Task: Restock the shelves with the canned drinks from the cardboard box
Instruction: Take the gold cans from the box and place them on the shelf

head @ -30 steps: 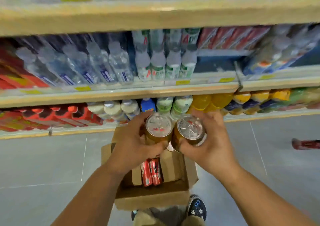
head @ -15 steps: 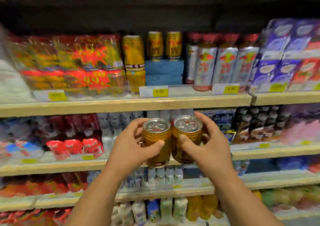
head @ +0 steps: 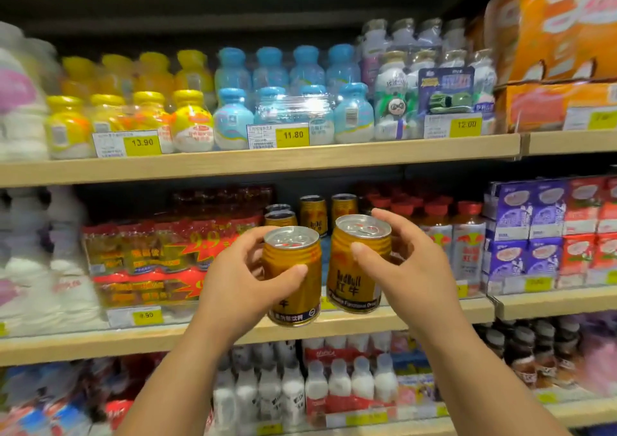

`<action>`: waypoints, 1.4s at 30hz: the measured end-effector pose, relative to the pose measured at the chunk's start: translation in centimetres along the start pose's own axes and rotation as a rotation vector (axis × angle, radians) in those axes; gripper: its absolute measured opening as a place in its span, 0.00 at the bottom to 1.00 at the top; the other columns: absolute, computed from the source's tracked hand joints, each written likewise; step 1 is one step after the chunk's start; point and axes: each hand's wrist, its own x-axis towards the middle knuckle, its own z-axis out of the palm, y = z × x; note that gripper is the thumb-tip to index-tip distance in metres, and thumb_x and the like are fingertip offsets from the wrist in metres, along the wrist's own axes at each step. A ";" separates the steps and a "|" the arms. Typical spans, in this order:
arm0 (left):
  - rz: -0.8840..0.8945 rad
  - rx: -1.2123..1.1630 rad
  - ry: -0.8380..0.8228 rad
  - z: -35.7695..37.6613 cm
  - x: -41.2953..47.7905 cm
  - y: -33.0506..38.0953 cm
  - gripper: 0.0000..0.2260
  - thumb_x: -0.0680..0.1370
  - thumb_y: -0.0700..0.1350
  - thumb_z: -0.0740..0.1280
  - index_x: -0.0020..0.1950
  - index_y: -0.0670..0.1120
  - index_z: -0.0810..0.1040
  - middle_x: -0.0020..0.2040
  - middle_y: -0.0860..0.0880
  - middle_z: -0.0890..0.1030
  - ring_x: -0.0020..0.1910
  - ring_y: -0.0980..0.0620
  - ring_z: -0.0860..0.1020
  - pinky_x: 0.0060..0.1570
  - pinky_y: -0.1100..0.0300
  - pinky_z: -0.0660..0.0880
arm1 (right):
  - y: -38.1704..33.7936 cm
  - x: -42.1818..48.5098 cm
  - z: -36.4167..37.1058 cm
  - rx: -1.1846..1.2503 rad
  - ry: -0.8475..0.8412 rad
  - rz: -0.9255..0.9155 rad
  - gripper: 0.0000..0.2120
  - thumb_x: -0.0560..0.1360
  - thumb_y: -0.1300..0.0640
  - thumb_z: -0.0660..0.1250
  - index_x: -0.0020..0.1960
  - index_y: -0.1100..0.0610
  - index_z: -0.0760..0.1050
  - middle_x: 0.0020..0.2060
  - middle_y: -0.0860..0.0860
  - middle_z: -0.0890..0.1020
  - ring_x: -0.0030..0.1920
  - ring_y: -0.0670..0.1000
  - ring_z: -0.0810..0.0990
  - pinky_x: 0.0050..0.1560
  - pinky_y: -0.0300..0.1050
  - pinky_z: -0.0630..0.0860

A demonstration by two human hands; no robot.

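My left hand point(head: 240, 278) grips a gold can point(head: 293, 288) and my right hand point(head: 410, 268) grips a second gold can point(head: 355, 278), both upright and side by side in front of the middle shelf point(head: 200, 335). Behind them, several matching gold cans point(head: 314, 211) stand in a row on that shelf, with room in front of them. The cardboard box is out of view.
Red shrink-wrapped multipacks point(head: 150, 262) sit left of the gold cans, red-capped bottles point(head: 467, 242) and purple cartons point(head: 531, 228) to the right. The upper shelf point(head: 267, 158) holds yellow and blue bottle packs. White bottles point(head: 317, 385) fill the shelf below.
Both hands have lifted the two cans from over the box on the floor up to the middle shelf. My view has risen with them, and the cans have parted slightly.
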 end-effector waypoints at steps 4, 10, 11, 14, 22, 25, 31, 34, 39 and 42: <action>-0.042 0.019 0.069 0.8 1.2 -0.7 0.21 0.67 0.44 0.75 0.57 0.54 0.75 0.51 0.58 0.81 0.53 0.63 0.77 0.45 0.74 0.70 | 1.9 3.2 0.2 0.008 -0.009 0.009 0.25 0.67 0.50 0.73 0.63 0.43 0.71 0.53 0.40 0.78 0.55 0.43 0.77 0.52 0.44 0.78; -0.134 0.007 0.171 2.1 2.4 -2.0 0.21 0.67 0.42 0.75 0.58 0.52 0.75 0.50 0.55 0.82 0.50 0.61 0.80 0.48 0.69 0.76 | 6.2 9.6 3.2 -0.089 -0.091 0.035 0.30 0.66 0.52 0.75 0.65 0.53 0.69 0.58 0.49 0.76 0.56 0.46 0.76 0.55 0.45 0.76; -0.149 0.004 0.188 2.2 2.6 -2.2 0.21 0.67 0.42 0.75 0.58 0.52 0.75 0.50 0.55 0.82 0.49 0.62 0.81 0.49 0.68 0.77 | 7.0 10.6 3.9 -0.113 -0.116 0.065 0.30 0.66 0.52 0.75 0.66 0.55 0.69 0.59 0.51 0.76 0.57 0.49 0.75 0.57 0.47 0.76; -0.166 0.001 0.203 2.2 2.9 -2.7 0.22 0.68 0.41 0.75 0.60 0.49 0.74 0.50 0.57 0.81 0.45 0.72 0.78 0.42 0.77 0.74 | 8.9 12.1 6.1 -0.166 -0.231 0.163 0.26 0.67 0.54 0.74 0.63 0.57 0.72 0.55 0.53 0.78 0.53 0.49 0.76 0.52 0.45 0.74; -0.184 0.035 0.153 0.7 3.9 -3.8 0.20 0.68 0.41 0.75 0.56 0.53 0.75 0.49 0.57 0.81 0.45 0.69 0.79 0.45 0.74 0.76 | 12.6 12.5 8.6 -0.286 -0.319 0.250 0.20 0.66 0.50 0.74 0.55 0.56 0.76 0.49 0.53 0.82 0.50 0.51 0.79 0.45 0.43 0.77; -0.193 0.049 0.131 0.2 4.3 -4.3 0.20 0.68 0.43 0.75 0.54 0.57 0.74 0.52 0.54 0.82 0.53 0.58 0.80 0.54 0.63 0.77 | 13.0 11.6 8.7 -0.325 -0.337 0.308 0.21 0.65 0.49 0.75 0.54 0.56 0.75 0.46 0.50 0.80 0.46 0.49 0.78 0.38 0.39 0.75; -0.209 0.028 0.096 0.1 4.5 -4.7 0.23 0.67 0.44 0.76 0.59 0.53 0.74 0.54 0.52 0.82 0.55 0.53 0.80 0.60 0.51 0.76 | 12.6 11.0 8.5 -0.365 -0.381 0.333 0.27 0.68 0.47 0.73 0.62 0.55 0.69 0.54 0.51 0.78 0.52 0.50 0.78 0.49 0.44 0.77; -0.195 0.008 0.102 0.4 4.5 -4.7 0.23 0.66 0.46 0.77 0.59 0.53 0.74 0.52 0.53 0.83 0.51 0.57 0.81 0.57 0.56 0.77 | 11.1 10.9 7.9 -0.488 -0.429 0.255 0.32 0.70 0.47 0.71 0.68 0.56 0.62 0.64 0.54 0.70 0.62 0.53 0.72 0.51 0.42 0.72; -0.173 -0.010 0.087 0.9 4.7 -4.6 0.20 0.67 0.42 0.76 0.53 0.56 0.74 0.50 0.54 0.83 0.50 0.59 0.81 0.53 0.62 0.77 | 6.2 8.4 5.0 -0.205 -0.596 -0.024 0.42 0.68 0.57 0.72 0.73 0.42 0.50 0.70 0.43 0.60 0.69 0.42 0.60 0.60 0.33 0.65; -0.152 -0.022 0.050 1.6 4.8 -4.3 0.19 0.67 0.41 0.76 0.52 0.57 0.75 0.49 0.53 0.84 0.48 0.59 0.82 0.51 0.61 0.78 | 4.6 6.3 5.0 -0.191 -0.631 -0.090 0.44 0.66 0.49 0.75 0.72 0.37 0.50 0.64 0.36 0.65 0.63 0.35 0.67 0.58 0.31 0.68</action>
